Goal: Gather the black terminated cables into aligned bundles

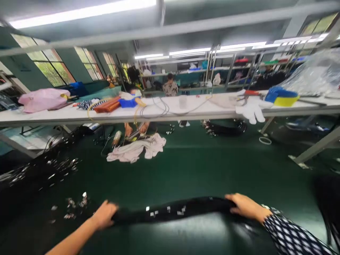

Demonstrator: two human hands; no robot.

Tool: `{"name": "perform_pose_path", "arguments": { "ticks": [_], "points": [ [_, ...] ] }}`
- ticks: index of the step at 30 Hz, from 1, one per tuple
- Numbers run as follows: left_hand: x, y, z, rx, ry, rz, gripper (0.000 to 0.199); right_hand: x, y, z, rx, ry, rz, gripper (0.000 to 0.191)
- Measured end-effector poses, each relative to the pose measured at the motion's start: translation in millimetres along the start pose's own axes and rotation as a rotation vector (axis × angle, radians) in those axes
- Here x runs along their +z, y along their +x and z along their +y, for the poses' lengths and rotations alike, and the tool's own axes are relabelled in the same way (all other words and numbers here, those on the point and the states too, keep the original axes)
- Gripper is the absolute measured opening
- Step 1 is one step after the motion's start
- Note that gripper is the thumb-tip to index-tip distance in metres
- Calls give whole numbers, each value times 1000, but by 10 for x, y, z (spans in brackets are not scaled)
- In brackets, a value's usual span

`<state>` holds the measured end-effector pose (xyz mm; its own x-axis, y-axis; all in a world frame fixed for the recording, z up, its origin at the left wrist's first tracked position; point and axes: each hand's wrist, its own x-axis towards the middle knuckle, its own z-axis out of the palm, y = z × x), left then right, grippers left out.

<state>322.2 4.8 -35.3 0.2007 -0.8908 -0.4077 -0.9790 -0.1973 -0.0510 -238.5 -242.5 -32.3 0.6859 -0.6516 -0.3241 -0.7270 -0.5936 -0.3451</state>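
Observation:
A long bundle of black cables [196, 206] with small silvery connectors stretches across the near part of the dark green table [191, 170]. My left hand [105, 214] is closed around the bundle's left end. Toward the right end, my right hand [243, 205] grips the same bundle, its fingers wrapped over the top. Past my right hand, blurred black strands hang down. More black cables with shiny connectors [75, 205] lie left of my left hand, partly lost in the dark.
A white shelf [186, 110] crosses above the table, bearing a pink bag [44, 99], blue bins and a white glove [251, 110]. Beyond a pinkish cloth [138, 148], another person's hands [136, 129] work. Another cable bundle [225, 127] lies at the far side.

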Motion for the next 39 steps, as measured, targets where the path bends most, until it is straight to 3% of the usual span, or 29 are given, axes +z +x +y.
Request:
{"name": "perform_pose_path", "arguments": {
  "ticks": [3,7,10,13,16,20,23,25,29,32,35,39],
  "points": [
    [60,84,210,-131,161,85,62,363,154,36,98,-68,51,71],
    [286,50,692,19,-24,179,66,639,-4,308,200,-139,190,80],
    [462,50,926,58,-53,208,70,708,-190,461,288,-171,226,68],
    [486,168,967,69,-73,215,60,678,-317,550,190,-178,141,43],
    [375,307,929,67,-201,204,49,523,-341,683,49,-245,52,31],
    [311,270,959,-53,-338,242,43,220,-104,753,184,-428,201,35],
    [449,39,1050,-196,-491,267,30,109,243,307,168,-410,298,53],
    [601,-144,1108,-308,-628,242,24,182,495,-276,-48,-238,245,48],
    [872,-382,1136,-503,-949,152,19,665,905,-1626,-387,59,47,35],
    [955,-413,1080,-593,-1191,112,22,1049,1107,-2313,-362,73,22,36],
    [956,-397,1016,-616,-1407,85,24,1228,1218,-2552,-310,59,32,29],
    [946,-408,899,-605,-1675,11,24,1182,1180,-2453,-380,100,-42,14]
  ]
}}
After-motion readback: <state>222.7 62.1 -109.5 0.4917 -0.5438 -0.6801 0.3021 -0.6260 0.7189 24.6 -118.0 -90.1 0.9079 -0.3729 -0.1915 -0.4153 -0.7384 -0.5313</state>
